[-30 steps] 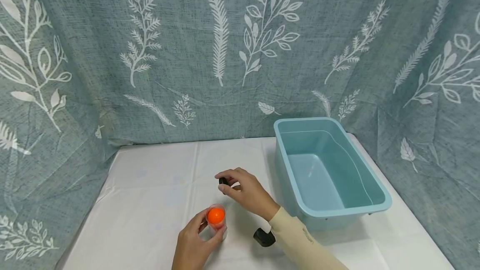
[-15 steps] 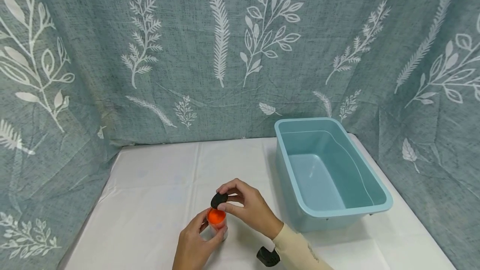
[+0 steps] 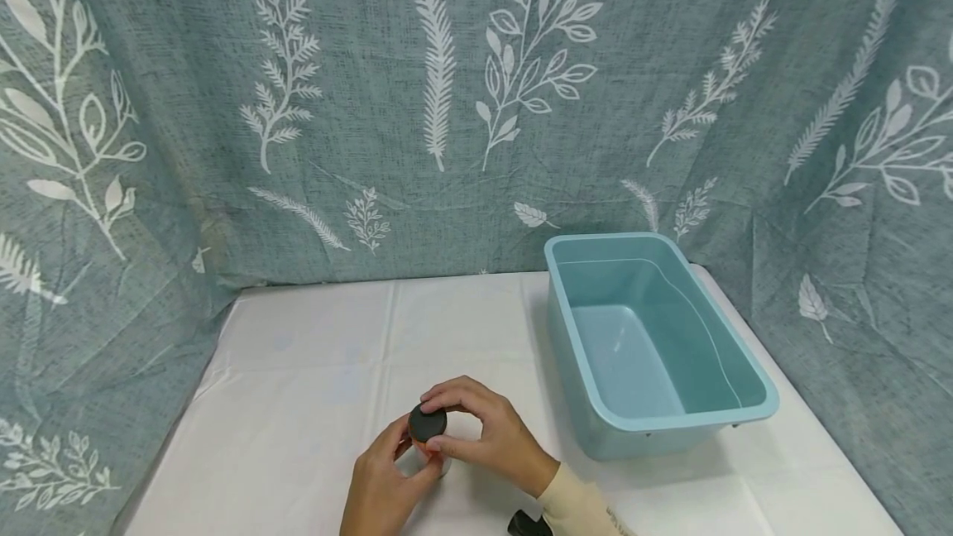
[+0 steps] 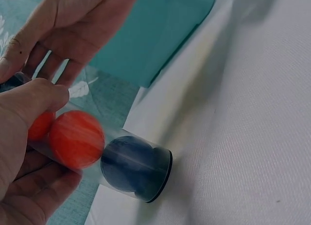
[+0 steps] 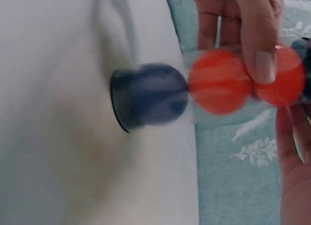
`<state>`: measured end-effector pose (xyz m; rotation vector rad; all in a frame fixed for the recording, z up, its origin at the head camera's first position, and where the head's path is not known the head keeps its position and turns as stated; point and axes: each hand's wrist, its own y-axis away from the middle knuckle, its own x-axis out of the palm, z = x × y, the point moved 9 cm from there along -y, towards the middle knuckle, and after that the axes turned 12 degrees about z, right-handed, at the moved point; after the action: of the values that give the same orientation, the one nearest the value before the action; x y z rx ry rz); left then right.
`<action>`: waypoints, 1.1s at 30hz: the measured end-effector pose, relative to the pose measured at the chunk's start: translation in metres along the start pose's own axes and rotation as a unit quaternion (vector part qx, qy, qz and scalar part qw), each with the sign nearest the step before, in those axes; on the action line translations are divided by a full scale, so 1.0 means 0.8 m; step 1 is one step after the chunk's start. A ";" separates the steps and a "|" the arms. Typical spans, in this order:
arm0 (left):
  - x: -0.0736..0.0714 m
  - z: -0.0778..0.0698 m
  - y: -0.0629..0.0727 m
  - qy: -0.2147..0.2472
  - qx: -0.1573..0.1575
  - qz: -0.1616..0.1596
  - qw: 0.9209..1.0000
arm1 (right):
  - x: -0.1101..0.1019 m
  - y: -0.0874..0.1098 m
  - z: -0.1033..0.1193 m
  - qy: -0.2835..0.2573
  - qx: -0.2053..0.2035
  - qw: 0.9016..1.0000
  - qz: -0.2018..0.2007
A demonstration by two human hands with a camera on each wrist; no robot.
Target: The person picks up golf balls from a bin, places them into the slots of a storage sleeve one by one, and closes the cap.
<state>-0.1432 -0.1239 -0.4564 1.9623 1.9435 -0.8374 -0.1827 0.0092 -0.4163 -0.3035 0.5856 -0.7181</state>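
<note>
My left hand (image 3: 385, 482) grips a clear plastic tube (image 4: 158, 174) near its upper end, thumb on one side and fingers on the other. Two orange balls (image 4: 77, 139) and a dark blue ball (image 5: 160, 94) sit in a row inside it, the blue one at the bottom. A black rim closes the lower end. At the tube's mouth my right hand (image 3: 487, 437) holds a round black cap (image 3: 428, 423) between thumb and fingers. Whether the cap is fully seated cannot be told.
A light blue plastic tub (image 3: 588, 354) stands on the right of the white-covered table (image 3: 313, 370), with nothing seen inside. A leaf-patterned curtain (image 3: 357, 106) surrounds the back and sides. A black device (image 3: 529, 524) is beside the right sleeve.
My right hand has brought the black cap down toward me and onto the tube's mouth, covering the top orange ball. The left hand keeps its hold on the tube.
</note>
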 end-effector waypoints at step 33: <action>0.002 0.006 0.000 0.172 -0.060 0.016 0.983 | 0.005 0.019 0.027 0.193 -0.133 0.970 -0.068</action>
<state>-0.1444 -0.1250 -0.4613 2.1729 2.0786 -0.3776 -0.1592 0.0186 -0.4077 -0.4605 1.0426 -0.8395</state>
